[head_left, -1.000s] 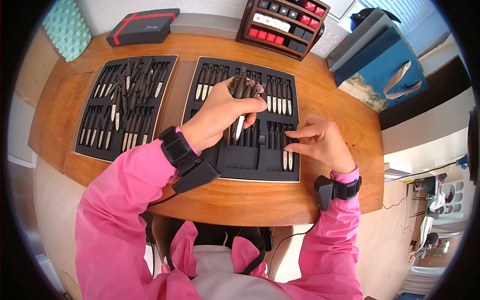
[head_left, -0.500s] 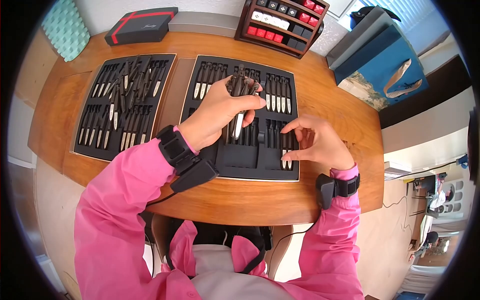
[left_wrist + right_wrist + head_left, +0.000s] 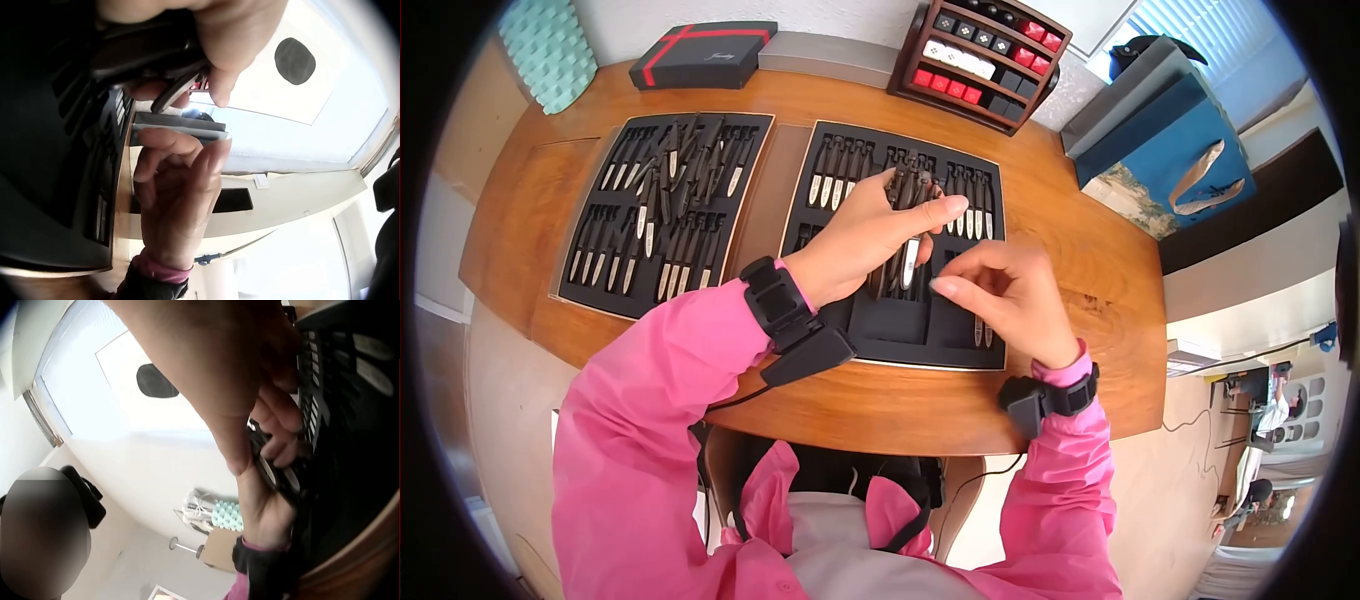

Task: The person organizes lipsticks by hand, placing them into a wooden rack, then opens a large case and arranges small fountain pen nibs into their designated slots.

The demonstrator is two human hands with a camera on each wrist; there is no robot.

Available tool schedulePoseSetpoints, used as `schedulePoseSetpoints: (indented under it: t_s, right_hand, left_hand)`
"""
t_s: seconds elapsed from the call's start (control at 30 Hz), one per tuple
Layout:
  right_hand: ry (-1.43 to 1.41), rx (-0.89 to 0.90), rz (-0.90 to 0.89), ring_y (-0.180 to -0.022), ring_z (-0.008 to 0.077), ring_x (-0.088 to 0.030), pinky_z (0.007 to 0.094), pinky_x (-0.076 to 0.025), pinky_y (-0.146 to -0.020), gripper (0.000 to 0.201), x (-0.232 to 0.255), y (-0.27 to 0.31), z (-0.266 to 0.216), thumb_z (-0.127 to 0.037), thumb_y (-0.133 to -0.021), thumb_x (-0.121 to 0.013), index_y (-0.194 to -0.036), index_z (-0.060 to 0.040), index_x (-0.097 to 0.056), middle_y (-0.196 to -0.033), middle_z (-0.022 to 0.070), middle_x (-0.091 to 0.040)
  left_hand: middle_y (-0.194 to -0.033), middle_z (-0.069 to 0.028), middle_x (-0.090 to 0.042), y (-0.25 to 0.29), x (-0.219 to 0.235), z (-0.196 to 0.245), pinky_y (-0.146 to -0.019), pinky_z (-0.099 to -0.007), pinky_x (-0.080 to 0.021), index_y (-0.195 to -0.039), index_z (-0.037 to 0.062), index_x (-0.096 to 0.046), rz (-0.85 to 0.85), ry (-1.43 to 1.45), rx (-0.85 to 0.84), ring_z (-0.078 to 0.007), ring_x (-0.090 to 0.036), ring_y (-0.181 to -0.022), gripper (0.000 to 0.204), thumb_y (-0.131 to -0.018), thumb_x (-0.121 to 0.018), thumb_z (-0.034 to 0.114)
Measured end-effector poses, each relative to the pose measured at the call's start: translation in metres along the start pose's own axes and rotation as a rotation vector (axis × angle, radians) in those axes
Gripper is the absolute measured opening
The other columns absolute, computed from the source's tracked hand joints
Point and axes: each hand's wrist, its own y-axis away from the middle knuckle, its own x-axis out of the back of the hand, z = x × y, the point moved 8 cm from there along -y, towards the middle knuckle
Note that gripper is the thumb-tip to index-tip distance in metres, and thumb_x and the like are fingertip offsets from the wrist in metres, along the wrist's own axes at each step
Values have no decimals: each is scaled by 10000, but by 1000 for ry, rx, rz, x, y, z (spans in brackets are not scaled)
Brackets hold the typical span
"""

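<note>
My left hand [image 3: 865,235] grips a bunch of slim dark pieces [image 3: 913,185] above the right-hand black tray [image 3: 885,322]. One piece with a silver-white tip [image 3: 910,262] points down out of the bunch. Close by on the right is my right hand [image 3: 1018,300], its thumb and index finger bent toward the bunch. In the left wrist view, a gap separates its thumb from the curled fingers [image 3: 164,140], and nothing shows between them. Rows of similar pieces [image 3: 970,205] fill slots of this tray, some hidden by my hands.
The left-hand black tray [image 3: 754,185] holds slotted pieces and a loose heap of them [image 3: 685,170]. Farther back stand a dark box with red ribbon [image 3: 705,55], a wooden rack of small cubes [image 3: 975,65] and a blue paper bag [image 3: 1165,140].
My right hand has moved left from the tray's right-hand column to beside the bunch. The left hand keeps its grip on the bunch. The head view has shifted slightly.
</note>
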Motion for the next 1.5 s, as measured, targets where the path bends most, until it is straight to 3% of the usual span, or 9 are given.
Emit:
schedulePoseSetpoints:
  t_s: [0.23,0.4,0.63,0.83,1.07,1.2,1.37,1.4,1.5]
  right_hand:
    - [2,-36,-33,-483,63,-506,273,-390,-465,272,-30,-5,7,-227,-899,-784,-784,15,-738,-552,28,-616]
    - [-83,-252,-174,-521,29,-535,235,-381,-479,243,-28,2,13,-186,-916,-757,-775,11,-745,-577,19,-644]
    - [-203,-240,-250,-554,9,-526,213,-351,-485,196,-26,7,18,-167,-908,-769,-814,3,-749,-620,2,-655]
    - [-120,-257,-169,-595,3,-506,197,-382,-524,167,-26,2,21,-167,-903,-792,-934,-9,-747,-678,-21,-649]
    - [-221,-59,8,-632,73,-571,203,-456,-584,142,3,-1,15,-110,-935,-747,-917,30,-736,-871,24,-625]
    - [-411,-160,164,-679,101,-653,223,-509,-556,115,34,4,22,-85,-917,-757,-888,21,-724,-870,45,-657]
    - [-76,-325,59,-671,77,-647,209,-491,-554,153,33,10,31,-102,-847,-829,-850,-1,-713,-744,17,-687]
    - [3,-165,60,-633,59,-610,218,-465,-541,219,31,8,35,-136,-806,-868,-838,7,-706,-713,0,-675]
    - [131,-234,43,-596,60,-570,242,-448,-533,260,29,9,39,-164,-784,-885,-830,15,-702,-684,11,-663]
  left_hand:
    - [-822,11,-589,-2,-4,-5,-573,-247,-474,-964,57,-599,-62,-42,-40,-81,-584,-661,314,-903,-794,295]
    - [-831,5,-608,-1,9,-3,-590,-251,-474,-1000,73,-598,72,-87,-33,-75,-586,-698,268,-940,-748,286]
    - [-814,16,-619,0,20,2,-569,-241,-464,-1003,84,-609,203,-102,-110,-58,-583,-699,252,-921,-770,260]
    - [-773,-14,-604,0,-2,-3,-508,-236,-437,-981,36,-576,-33,-16,-44,-76,-556,-587,292,-876,-815,167]
    - [-726,7,-569,1,2,0,-519,-245,-427,-973,49,-589,13,-37,-65,-78,-548,-598,223,-912,-771,162]
    - [-701,8,-563,0,4,0,-515,-248,-418,-955,68,-581,38,-44,-80,-77,-544,-587,217,-926,-756,194]
    - [-699,11,-559,1,3,1,-516,-246,-417,-954,70,-575,46,-47,-65,-75,-543,-586,219,-924,-757,188]
    - [-698,12,-558,1,3,1,-517,-247,-417,-955,71,-575,46,-56,-65,-75,-542,-586,219,-925,-755,190]
    - [-697,11,-557,0,4,1,-519,-251,-418,-956,72,-574,43,-68,-69,-77,-540,-587,218,-929,-752,194]
